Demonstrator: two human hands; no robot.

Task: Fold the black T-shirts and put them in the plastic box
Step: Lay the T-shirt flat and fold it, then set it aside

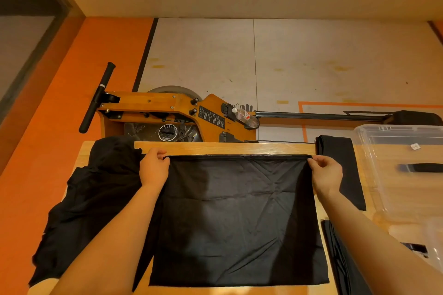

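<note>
The shirt (237, 220) is pinched at its far corners by the left hand (154, 169) and right hand (327, 172); if either grip is loosened, the edge may be dropped crooked.

The box (405, 151) runs off the right edge. A shirt (335, 258) at the counter's (215, 147) near right corner is cut off below. Both forearms hide cloth.

Both forearms are bare to the frame's edge, and neither the left hand (154, 167) nor the right hand (327, 175) wears anything.
</note>
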